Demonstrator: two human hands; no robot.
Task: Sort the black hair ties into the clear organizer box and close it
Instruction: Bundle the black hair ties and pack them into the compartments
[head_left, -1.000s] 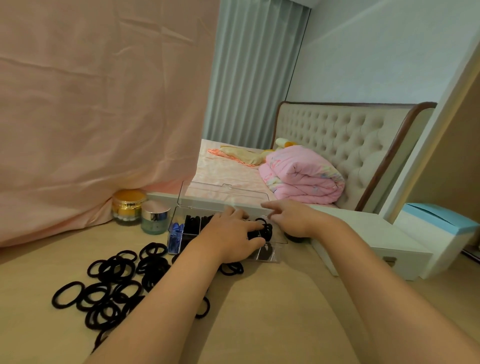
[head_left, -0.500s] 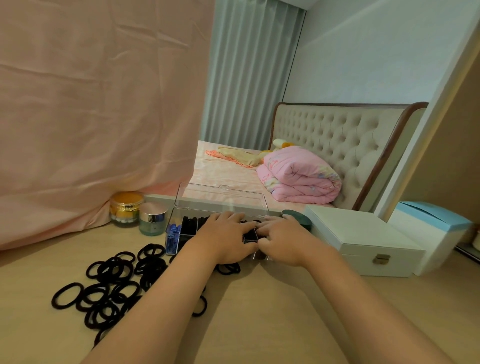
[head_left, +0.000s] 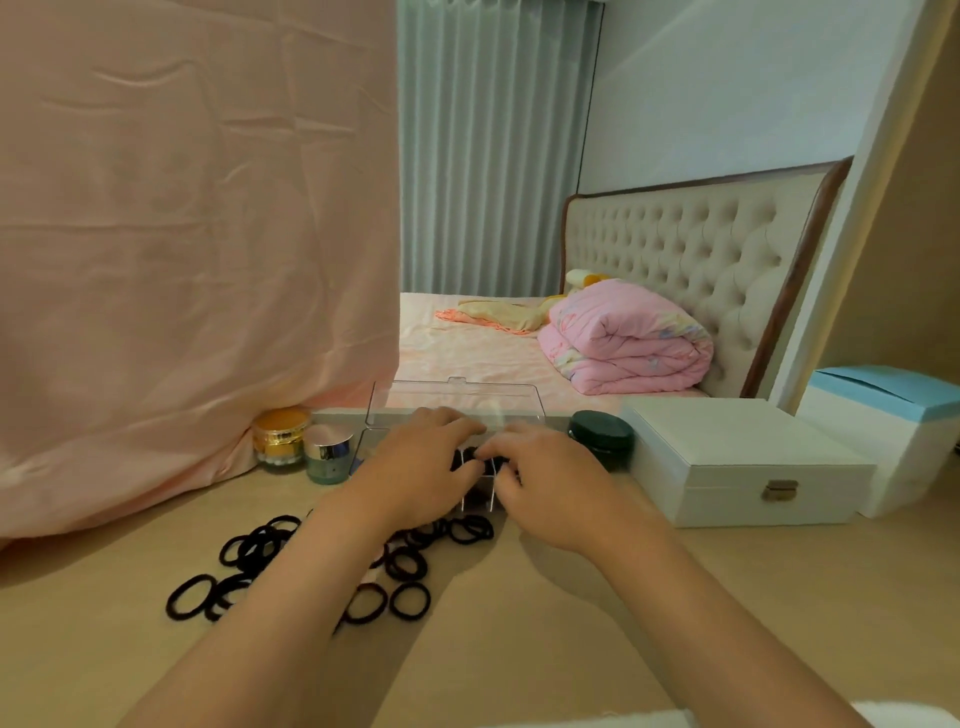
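**Bunch (head_left: 480, 458) pressed into box (head_left: 480, 501), lid (head_left: 457, 397) up**

Head view: the box is set mid-table (head_left: 519, 649), with its lid stood open at 12 o'clock. The right hand (head_left: 556, 488) is curled on the bunch of ties over a middle compartment. The left hand (head_left: 415, 467) is laid over the box at 9 o'clock of the bunch; whether anything is grasped cannot be told. Loose ties (head_left: 254, 545) are heaped at 7 o'clock of the box. The bunch is best pushed below the dividers, with the box steadied, so that the lid can be shut flat.
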